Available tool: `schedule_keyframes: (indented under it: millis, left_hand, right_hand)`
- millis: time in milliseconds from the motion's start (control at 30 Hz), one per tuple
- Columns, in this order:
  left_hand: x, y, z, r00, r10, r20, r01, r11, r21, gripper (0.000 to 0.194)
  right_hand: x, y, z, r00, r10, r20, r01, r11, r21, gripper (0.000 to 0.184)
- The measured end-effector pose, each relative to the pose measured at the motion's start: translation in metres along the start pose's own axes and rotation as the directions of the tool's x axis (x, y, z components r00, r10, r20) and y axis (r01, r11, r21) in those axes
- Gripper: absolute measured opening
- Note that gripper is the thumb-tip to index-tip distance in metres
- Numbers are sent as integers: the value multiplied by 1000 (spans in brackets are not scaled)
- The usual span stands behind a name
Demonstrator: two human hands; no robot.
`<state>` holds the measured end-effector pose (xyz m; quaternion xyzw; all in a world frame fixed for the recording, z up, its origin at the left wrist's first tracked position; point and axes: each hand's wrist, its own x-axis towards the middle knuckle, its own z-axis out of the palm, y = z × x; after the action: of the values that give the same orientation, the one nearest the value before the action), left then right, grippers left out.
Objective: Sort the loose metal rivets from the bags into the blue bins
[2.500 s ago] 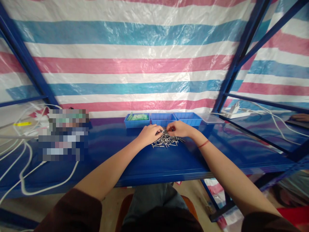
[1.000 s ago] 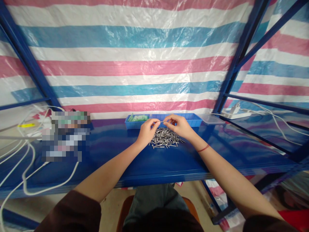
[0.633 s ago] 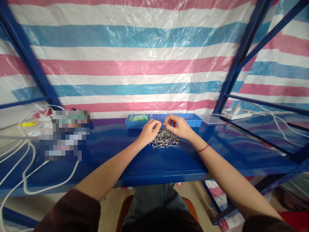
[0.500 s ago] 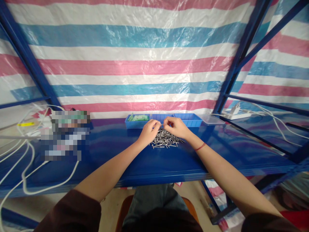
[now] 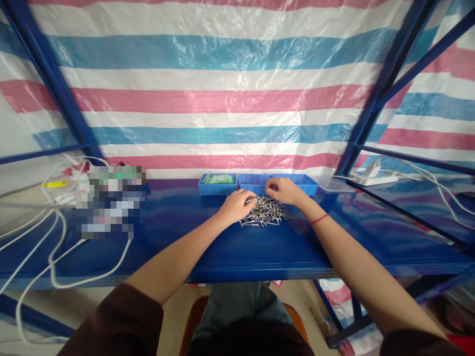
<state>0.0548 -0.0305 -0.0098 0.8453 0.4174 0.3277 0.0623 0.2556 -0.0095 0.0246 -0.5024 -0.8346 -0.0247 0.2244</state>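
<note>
Sheeting with white, red and blue stripes hangs beyond the left grip and the right grip, which are two bare hands. The blue bench lies under both of them and stretches far to each side. White cables make loops well to the left of the left grip. Three blue bins stand in one row beyond the hands: the left bin a little leftward of the left grip, the middle bin beyond the gap between the grips, the right bin behind the right grip. The pile of short metal pins lies on the bench, between the grips and nearer than them. At its left side the left grip has curled fingers; at its far side the right grip has thumb and finger bent toward each other. Whether either one holds a pin, I cannot tell. A green packet lies inside the left bin. A thin red band is around the wrist behind the right grip.
</note>
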Motion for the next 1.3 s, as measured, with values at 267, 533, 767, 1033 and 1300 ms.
schedule_keyframes:
  millis: [267, 533, 767, 1033, 1300]
  left_hand:
    - [-2, 1, -1, 998, 6, 69, -9, 999, 45, 23]
    - [-2, -1, 0, 997, 18, 73, -23, 998, 55, 23]
    - [-2, -1, 2, 999, 23, 22, -22, 1000, -16, 21]
    - [3, 7, -8, 977, -59, -207, -6, 954, -299, 15]
    - [4, 8, -8, 962, -73, -262, -15, 948, -319, 13]
  right_hand:
    - [-14, 1, 1, 939, -122, 322, 70, 983, 169, 16]
    - [-13, -4, -3, 959, -128, 252, 66, 969, 239, 15]
    - [-14, -2, 2, 981, -131, 141, 88, 956, 279, 15]
    - [-16, -25, 1, 981, -148, 123, 29, 745, 666, 25]
    - [-13, -30, 0, 996, 73, -53, -6, 640, 769, 32]
